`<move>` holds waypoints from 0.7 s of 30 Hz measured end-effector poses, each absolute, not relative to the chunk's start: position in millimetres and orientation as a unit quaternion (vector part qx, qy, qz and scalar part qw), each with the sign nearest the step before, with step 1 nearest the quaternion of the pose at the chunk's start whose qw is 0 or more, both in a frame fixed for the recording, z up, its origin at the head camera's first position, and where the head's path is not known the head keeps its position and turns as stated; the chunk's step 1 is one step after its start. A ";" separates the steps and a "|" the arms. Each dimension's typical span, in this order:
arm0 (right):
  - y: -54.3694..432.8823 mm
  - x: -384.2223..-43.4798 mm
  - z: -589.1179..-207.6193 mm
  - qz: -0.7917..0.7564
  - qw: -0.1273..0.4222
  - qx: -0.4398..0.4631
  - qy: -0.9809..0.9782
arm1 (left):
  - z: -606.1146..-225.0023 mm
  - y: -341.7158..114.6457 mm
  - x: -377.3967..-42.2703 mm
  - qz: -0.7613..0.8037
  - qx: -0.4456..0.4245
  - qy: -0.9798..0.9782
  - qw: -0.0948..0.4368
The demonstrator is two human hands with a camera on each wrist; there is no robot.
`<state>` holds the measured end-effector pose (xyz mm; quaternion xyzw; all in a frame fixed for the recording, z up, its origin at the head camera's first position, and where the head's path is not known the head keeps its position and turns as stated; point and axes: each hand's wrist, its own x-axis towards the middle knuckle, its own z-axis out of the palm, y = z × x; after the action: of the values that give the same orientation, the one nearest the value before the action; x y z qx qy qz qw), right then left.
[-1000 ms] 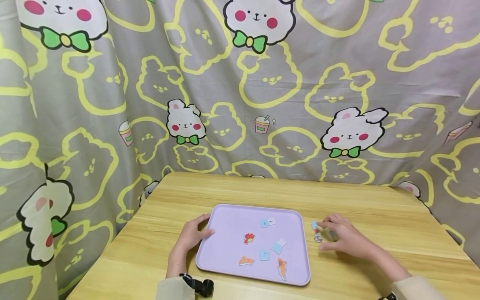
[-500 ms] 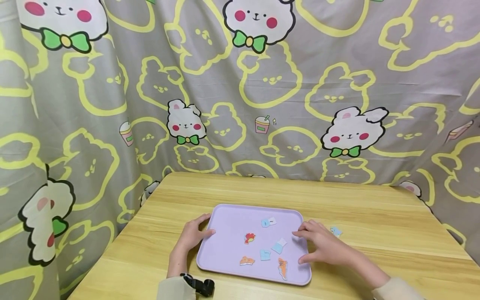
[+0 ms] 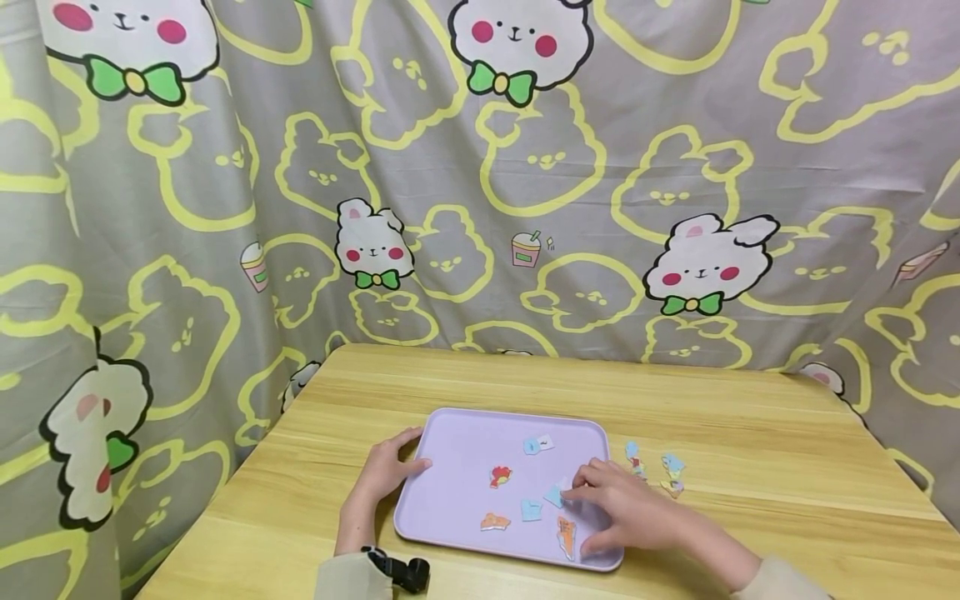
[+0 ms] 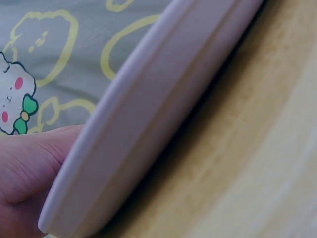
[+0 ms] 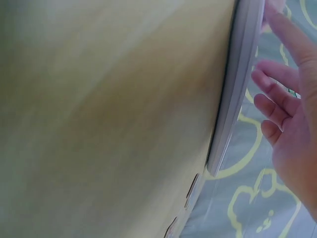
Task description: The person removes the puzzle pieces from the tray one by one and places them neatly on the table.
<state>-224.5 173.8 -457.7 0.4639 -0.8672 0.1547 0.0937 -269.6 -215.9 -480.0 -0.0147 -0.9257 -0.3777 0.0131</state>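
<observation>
My left hand holds the left side of a lilac tray, thumb over the rim. Much of that hand is hidden behind the tray wall in the left wrist view. My right hand reaches over the tray's right side with thumb and fingers apart. Its forefinger overlaps the edge of a light-blue and white paper cutout. Below the fingers lies a tall orange cutout, close to the thumb. A square blue cutout is just left of these.
Also on the tray lie an orange cutout, a red one and a blue-white one. Several small coloured cutouts, including a blue one, lie on the wooden table right of the tray. A patterned curtain surrounds the table.
My right hand has moved left from the cutouts on the table, across the tray's rim to above the tray, uncovering those cutouts. My left hand stays on the tray's edge.
</observation>
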 end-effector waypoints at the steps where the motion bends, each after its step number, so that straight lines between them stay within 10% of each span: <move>1: 173.0 -224.6 -458.6 0.151 0.094 0.469 -0.865 | -480.4 -216.0 -269.6 -0.378 -0.015 -0.925 0.013; 21: 160.2 -223.6 -463.1 0.112 0.113 0.519 -0.840 | -479.9 -216.4 -269.9 -0.374 -0.014 -0.927 0.010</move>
<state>-223.6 160.2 -463.1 0.5190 -0.8399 0.1117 0.1130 -269.9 -216.4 -479.9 -0.0139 -0.9275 -0.3735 0.0104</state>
